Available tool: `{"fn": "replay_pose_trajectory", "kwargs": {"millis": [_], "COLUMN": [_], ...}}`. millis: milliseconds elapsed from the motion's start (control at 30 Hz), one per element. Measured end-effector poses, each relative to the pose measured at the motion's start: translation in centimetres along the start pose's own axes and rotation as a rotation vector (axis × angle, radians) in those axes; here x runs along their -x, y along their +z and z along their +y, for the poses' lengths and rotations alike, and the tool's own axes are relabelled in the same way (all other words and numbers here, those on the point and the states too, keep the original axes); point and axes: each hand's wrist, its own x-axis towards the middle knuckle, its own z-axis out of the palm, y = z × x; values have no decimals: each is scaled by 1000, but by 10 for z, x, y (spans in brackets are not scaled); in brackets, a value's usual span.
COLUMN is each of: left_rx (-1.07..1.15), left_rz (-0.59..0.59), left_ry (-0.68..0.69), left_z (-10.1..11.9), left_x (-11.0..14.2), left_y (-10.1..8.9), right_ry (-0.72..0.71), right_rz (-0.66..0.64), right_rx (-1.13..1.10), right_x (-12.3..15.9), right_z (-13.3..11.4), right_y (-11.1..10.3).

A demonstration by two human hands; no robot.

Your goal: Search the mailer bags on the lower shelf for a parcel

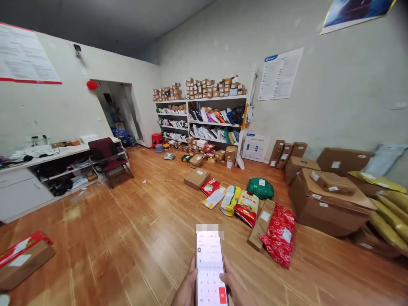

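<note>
A smartphone [208, 263] is held upright at the bottom middle of the head view, its lit screen facing me. A number keypad with a red key fills the lower part of the screen; the text above is too blurred to read. My left hand [186, 287] is closed round the phone's left edge, thumb along the side. On the opposite edge my right hand [235, 285] grips it too, its thumb over the right side of the keypad. The fingers behind the phone are hidden.
Parcels lie on the wooden floor ahead, among them a red heart-patterned bag [280, 236], a long carton [262, 225] and a green bag [260, 188]. Large boxes [328, 202] stand right. Parcel shelves [216, 98] line the back; a chair [108, 157] and desk [68, 151] stand left.
</note>
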Motion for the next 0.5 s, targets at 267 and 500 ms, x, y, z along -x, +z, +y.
{"fn": "replay_pose_trajectory", "kwargs": {"millis": [267, 500], "left_rx": [29, -168], "left_rz": [-94, -6], "left_ry": [-6, 8], "left_z": [69, 114], "left_x": [-110, -220], "left_y": [-27, -44], "right_ry": [54, 32], "right_rz": [78, -48], "right_rx": [-65, -61], "right_x": [-122, -229], "right_z": [-29, -68], "right_y": [-3, -32]}}
